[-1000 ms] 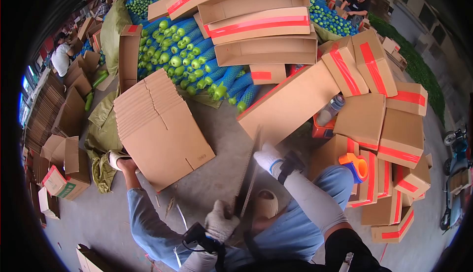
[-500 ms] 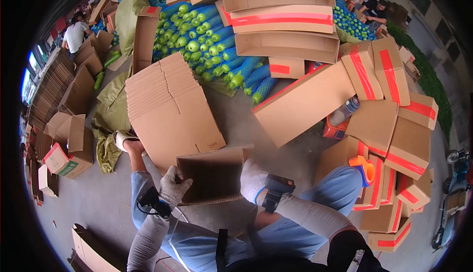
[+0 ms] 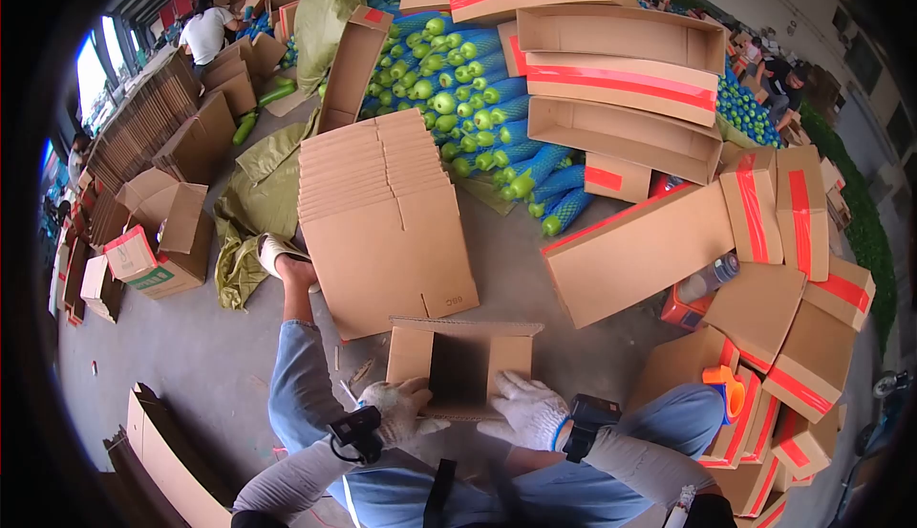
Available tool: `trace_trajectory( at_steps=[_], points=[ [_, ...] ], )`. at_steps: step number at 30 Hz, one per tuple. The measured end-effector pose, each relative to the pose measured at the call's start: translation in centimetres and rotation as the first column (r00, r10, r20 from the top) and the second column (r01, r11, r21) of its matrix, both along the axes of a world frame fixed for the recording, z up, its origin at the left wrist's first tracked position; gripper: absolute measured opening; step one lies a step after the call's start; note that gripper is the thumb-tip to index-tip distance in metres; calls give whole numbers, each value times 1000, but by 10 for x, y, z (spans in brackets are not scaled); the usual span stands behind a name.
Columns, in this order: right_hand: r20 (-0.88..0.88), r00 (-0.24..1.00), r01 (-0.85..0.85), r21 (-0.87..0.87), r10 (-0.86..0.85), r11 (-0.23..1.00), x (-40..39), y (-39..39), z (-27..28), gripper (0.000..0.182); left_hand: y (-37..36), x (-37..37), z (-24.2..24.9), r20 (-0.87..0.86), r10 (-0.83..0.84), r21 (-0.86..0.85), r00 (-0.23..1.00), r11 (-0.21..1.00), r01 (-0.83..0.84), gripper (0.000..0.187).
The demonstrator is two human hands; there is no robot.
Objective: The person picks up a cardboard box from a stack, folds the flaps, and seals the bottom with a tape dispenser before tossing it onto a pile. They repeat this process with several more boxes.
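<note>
A small cardboard box (image 3: pixel 458 323) sits between my legs, its middle opening dark. Its left flap (image 3: pixel 409 354) and right flap (image 3: pixel 510 353) are folded inward over the opening. My left hand (image 3: pixel 396 408), in a white knit glove, grips the near left corner, fingers over the left flap and thumb by the near edge. At the near right corner, my gloved right hand (image 3: pixel 530 408) holds the box the same way, with its fingers on the right flap. Just beyond the box lies a stack of flat cardboard cartons (image 3: pixel 382 232).
An orange tape dispenser (image 3: pixel 731 394) is beside my right knee. Taped boxes (image 3: pixel 798 366) pile up at the right. Open trays (image 3: pixel 626 136) and blue-netted green produce (image 3: pixel 487 107) lie ahead. A person in a white top (image 3: pixel 205 33) is at the far left.
Both side flaps, upright or outside before, now fold in over the box. My hands have moved from its sides to the near corners. The view has shifted left.
</note>
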State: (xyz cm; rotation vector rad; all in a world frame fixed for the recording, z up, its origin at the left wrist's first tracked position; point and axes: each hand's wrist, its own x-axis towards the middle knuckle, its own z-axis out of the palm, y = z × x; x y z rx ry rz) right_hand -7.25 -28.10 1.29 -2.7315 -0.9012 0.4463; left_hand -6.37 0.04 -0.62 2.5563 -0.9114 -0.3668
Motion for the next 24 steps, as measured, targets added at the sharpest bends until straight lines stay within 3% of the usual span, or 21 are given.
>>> trace_trajectory(
  at_steps=[1, 2, 3, 5, 6, 7, 9, 10, 11, 13, 15, 19, 21, 24],
  points=[
    [-104, 994, -37, -49, 32, 998, 7, 2, 5, 61, -6, 10, 12, 11, 50, 50, 999, 997, -51, 63],
    [-69, 997, -29, 64, 33, 998, 14, -1, -11, 58, -10, 18, 21, 22, 94, 103, 995, 990, -96, 60],
    [-93, 995, -11, 80, 19, 997, 22, -2, -24, 54, -13, 30, 13, 11, 238, 8, 971, 971, -238, 52],
    [52, 992, 111, 25, -112, 993, 39, 2, -7, 50, -21, 47, -5, 283, 217, 73, 934, 966, -247, 41],
    [265, 948, 177, 17, -175, 984, 43, 5, -23, 42, -26, 51, -27, 438, 258, -68, 861, 965, -254, 39],
    [451, 890, 38, 59, -60, 998, 43, 3, -36, 38, -32, 56, -32, 582, 298, -198, 757, 954, -224, 40],
    [768, 635, -227, 83, 83, 970, 47, 6, -47, 32, -35, 55, -34, 752, 168, -141, 637, 986, -94, 59],
    [826, 563, -285, 170, 21, 943, 48, 11, -46, 33, -32, 56, -36, 776, 141, -93, 614, 990, -110, 63],
    [793, 608, -187, 180, -30, 966, 50, 13, -46, 42, -33, 50, -41, 787, 117, -49, 605, 991, -126, 67],
    [589, 764, 175, 204, -263, 963, 71, 22, -23, 56, -37, 55, -37, 592, 245, -37, 768, 960, -278, 76],
    [602, 747, 181, 224, -282, 958, 78, 22, -46, 70, -45, 54, -41, 521, 286, -13, 804, 945, -328, 81],
    [434, 865, 176, 209, -253, 962, 20, 10, -51, 71, -45, 20, -46, 587, 250, -58, 770, 962, -269, 79],
    [428, 873, 158, 200, -231, 967, 17, 1, -59, 72, -42, 6, -68, 486, 131, 39, 864, 984, -171, 73],
    [348, 903, 188, 205, -251, 961, 2, 4, -64, 71, -47, -4, -72, 439, 182, 72, 880, 969, -237, 73]
  ],
)
